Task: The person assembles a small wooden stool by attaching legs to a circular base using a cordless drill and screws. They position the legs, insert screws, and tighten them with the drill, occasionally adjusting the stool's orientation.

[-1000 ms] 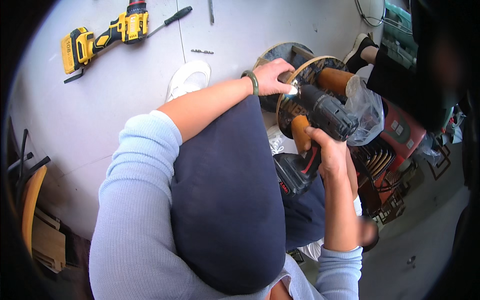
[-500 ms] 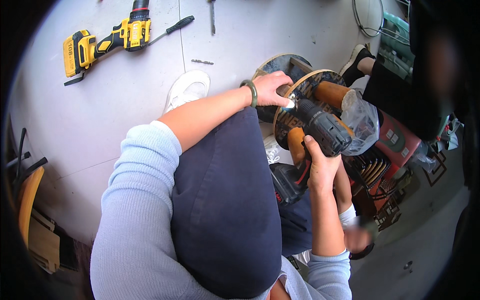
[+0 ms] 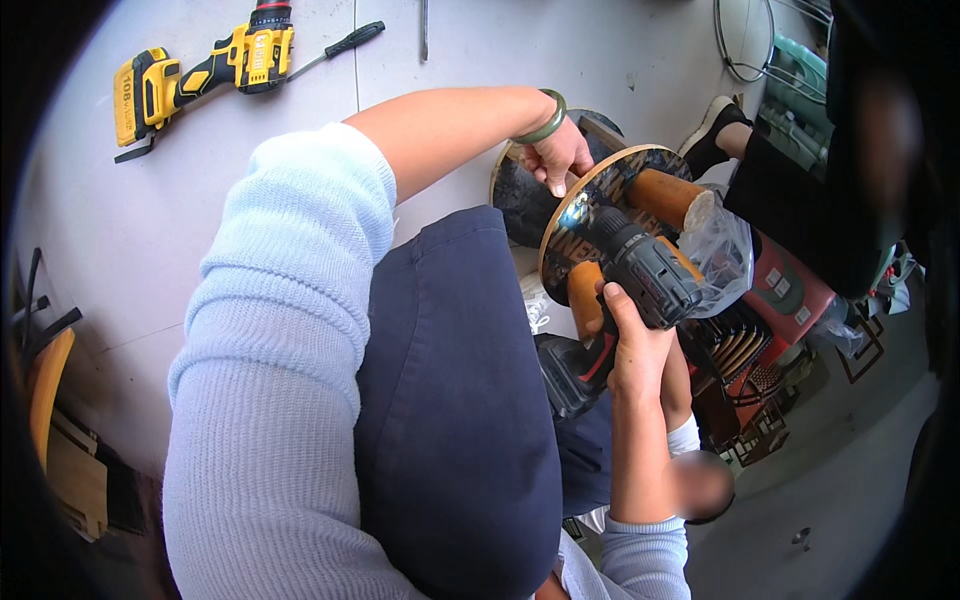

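Note:
My right hand (image 3: 640,345) is wrapped round the handle of a dark grey cordless drill (image 3: 655,278). Its chuck faces a round dark board (image 3: 650,165) with a pale wooden edge, and a patch of light falls on that board. Whether the bit touches the wood is hidden. A second round board (image 3: 515,200) stands behind the first. Between the two, my left hand (image 3: 562,155), a green bangle at its wrist, reaches down with bent fingers. What these fingers hold, if anything, I cannot see. Thick orange-brown wooden legs (image 3: 665,197) stick out from the front board.
On the floor at upper left lie a yellow and black drill (image 3: 210,75) and a screwdriver (image 3: 350,42). Clear plastic (image 3: 718,255) wraps a leg near a red machine (image 3: 790,290). Another person's dark shoe (image 3: 712,128) is at the right, and someone's forearm (image 3: 677,390) shows beside mine.
My left hand has left the front board's face by the drill tip and swung over behind that board, with the elbow raised. The drill stays in my right hand, barely shifted.

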A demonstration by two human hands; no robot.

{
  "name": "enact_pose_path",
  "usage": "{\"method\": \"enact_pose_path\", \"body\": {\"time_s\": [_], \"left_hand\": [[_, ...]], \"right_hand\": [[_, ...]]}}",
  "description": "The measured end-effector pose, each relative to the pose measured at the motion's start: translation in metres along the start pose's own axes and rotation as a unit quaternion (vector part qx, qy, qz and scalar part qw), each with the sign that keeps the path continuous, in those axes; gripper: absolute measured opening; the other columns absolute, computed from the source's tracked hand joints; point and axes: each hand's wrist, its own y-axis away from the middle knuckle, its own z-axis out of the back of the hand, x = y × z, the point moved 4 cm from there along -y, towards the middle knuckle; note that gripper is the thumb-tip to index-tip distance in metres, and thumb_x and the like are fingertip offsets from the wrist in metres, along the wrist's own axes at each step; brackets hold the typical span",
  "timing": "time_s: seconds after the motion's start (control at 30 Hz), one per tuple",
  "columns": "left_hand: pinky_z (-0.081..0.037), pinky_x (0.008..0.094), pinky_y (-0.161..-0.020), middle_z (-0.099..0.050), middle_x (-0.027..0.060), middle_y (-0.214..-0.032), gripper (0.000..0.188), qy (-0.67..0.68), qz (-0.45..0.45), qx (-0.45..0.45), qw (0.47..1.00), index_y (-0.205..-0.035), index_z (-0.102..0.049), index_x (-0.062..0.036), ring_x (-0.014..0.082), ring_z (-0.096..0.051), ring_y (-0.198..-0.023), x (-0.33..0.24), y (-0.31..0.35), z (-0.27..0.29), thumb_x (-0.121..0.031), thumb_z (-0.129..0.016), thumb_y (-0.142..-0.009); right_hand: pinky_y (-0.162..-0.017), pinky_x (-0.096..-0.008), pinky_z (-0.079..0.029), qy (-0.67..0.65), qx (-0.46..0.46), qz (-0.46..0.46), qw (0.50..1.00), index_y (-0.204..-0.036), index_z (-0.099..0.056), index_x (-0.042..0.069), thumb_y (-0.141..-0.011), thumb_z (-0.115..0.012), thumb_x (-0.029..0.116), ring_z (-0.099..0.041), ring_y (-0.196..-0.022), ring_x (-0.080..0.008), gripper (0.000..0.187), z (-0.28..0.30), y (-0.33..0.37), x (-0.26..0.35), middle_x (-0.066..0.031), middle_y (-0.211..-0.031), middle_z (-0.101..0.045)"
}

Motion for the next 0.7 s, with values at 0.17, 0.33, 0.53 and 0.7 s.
{"method": "enact_pose_path", "body": {"time_s": [0.17,0.33,0.53,0.7], "left_hand": [[-0.045,0.0244,-0.057,-0.06,-0.0038,-0.086,0.046,-0.022,-0.045,-0.033,0.998,-0.124,-0.055,-0.0162,0.0083,-0.055,-0.062,0.002,0.009,-0.006,-0.008,-0.069,-0.082],[-0.037,0.0431,-0.099,-0.047,0.0205,-0.125,0.079,-0.189,-0.214,-0.23,0.93,-0.129,-0.045,0.001,0.0312,-0.046,-0.118,0.002,0.029,-0.045,-0.044,-0.077,-0.072],[-0.045,0.0408,-0.093,-0.054,0.0143,-0.116,0.058,-0.111,-0.19,-0.466,0.857,-0.117,-0.054,-0.0055,0.0309,-0.054,-0.111,0.01,0.024,-0.069,-0.036,-0.069,-0.07],[-0.045,0.0407,-0.093,-0.055,0.0127,-0.118,0.057,-0.119,-0.227,-0.482,0.838,-0.118,-0.055,-0.0077,0.0299,-0.054,-0.112,0.016,0.023,-0.065,-0.037,-0.069,-0.071]], "right_hand": [[-0.048,-0.0229,-0.044,-0.002,-0.006,0.025,1.0,-0.098,-0.061,0.0,-0.08,-0.069,0.007,-0.055,-0.051,-0.0109,0.021,-0.002,0.001,0.002,-0.0037,-0.071,-0.06],[-0.051,-0.0254,-0.048,0.018,0.018,0.012,1.0,-0.107,-0.059,-0.001,-0.081,-0.066,0.008,-0.057,-0.054,-0.0138,0.029,-0.002,0.0,0.002,-0.0113,-0.088,-0.066],[-0.05,-0.0258,-0.048,0.021,0.008,0.027,0.999,-0.107,-0.059,-0.002,-0.081,-0.067,0.007,-0.057,-0.053,-0.0146,0.029,-0.001,0.0,0.002,-0.0122,-0.084,-0.065],[-0.049,-0.0258,-0.047,0.015,0.006,-0.001,1.0,-0.104,-0.058,-0.002,-0.08,-0.067,0.007,-0.057,-0.052,-0.0148,0.027,-0.003,-0.001,0.001,-0.0114,-0.081,-0.064]]}}
